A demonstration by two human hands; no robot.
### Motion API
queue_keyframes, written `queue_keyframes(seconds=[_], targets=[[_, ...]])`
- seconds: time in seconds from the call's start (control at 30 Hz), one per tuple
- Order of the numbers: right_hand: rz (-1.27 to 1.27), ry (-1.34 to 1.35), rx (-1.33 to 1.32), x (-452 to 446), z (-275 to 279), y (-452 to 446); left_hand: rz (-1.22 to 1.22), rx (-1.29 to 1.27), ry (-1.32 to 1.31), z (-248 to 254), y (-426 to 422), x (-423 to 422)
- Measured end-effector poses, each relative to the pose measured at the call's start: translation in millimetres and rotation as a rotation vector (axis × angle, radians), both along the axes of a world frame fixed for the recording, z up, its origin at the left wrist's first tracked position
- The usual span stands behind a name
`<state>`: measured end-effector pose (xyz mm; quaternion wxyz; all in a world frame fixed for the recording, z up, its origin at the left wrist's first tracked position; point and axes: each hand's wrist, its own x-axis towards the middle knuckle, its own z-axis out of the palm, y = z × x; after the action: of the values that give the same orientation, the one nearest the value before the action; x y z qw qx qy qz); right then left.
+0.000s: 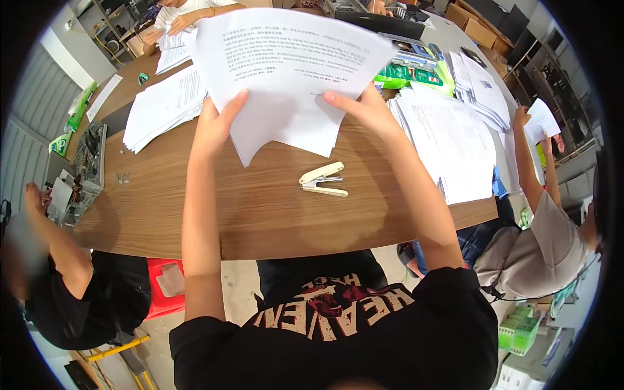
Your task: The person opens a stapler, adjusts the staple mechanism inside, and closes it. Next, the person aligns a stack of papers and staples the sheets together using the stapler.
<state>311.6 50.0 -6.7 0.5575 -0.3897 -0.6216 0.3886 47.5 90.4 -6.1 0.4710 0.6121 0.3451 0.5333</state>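
Several printed sheets of paper are held up over the table between my two hands. My left hand grips their left edge, thumb on the near face and the other fingers hidden behind. On the right edge, my right hand pinches the sheets the same way. The sheets bow and their lower edges fan apart a little. Below them on the wooden table lies a cream staple remover or stapler with its jaws spread. To the left sits a stack of printed papers; a larger stack is on the right.
Co-workers sit around the table: one at far left, one across, and one at right holding a paper. Green packages lie behind the right stack. An opened metal computer case stands at the left edge, near small staples.
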Motion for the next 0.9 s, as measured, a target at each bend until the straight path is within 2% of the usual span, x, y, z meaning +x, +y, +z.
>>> queue_keyframes(seconds=[0.17, 0.23, 0.33, 0.47, 0.53, 0.73, 0.9], targets=[[-0.077, -0.119, 0.041, -11.1, 6.4, 2.5, 0.017, 0.007, -0.073, -15.9, 1.9, 3.3], [-0.108, -0.133, 0.062, -15.4, 22.0, -2.0, 0.115, 0.012, -0.096, 3.0, -9.6, 4.6], [-0.124, -0.176, 0.115, -19.3, 36.6, -9.4, 0.1, 0.037, -0.112, 14.8, -21.2, -0.4], [-0.044, -0.23, 0.006, -3.8, 4.1, 2.4, 0.113, 0.047, 0.029, -26.3, -6.6, -10.5], [-0.068, -0.027, 0.051, -6.5, -7.0, 6.3, 0.064, -0.002, -0.03, -32.3, -3.1, -9.6], [-0.037, -0.002, -0.021, -13.7, 5.6, 7.1, 0.202, -0.008, -0.052, -12.4, -16.5, 10.6], [-0.131, 0.051, -0.013, -20.8, -7.9, 3.9, 0.231, 0.009, -0.056, -37.4, -14.5, 16.3]])
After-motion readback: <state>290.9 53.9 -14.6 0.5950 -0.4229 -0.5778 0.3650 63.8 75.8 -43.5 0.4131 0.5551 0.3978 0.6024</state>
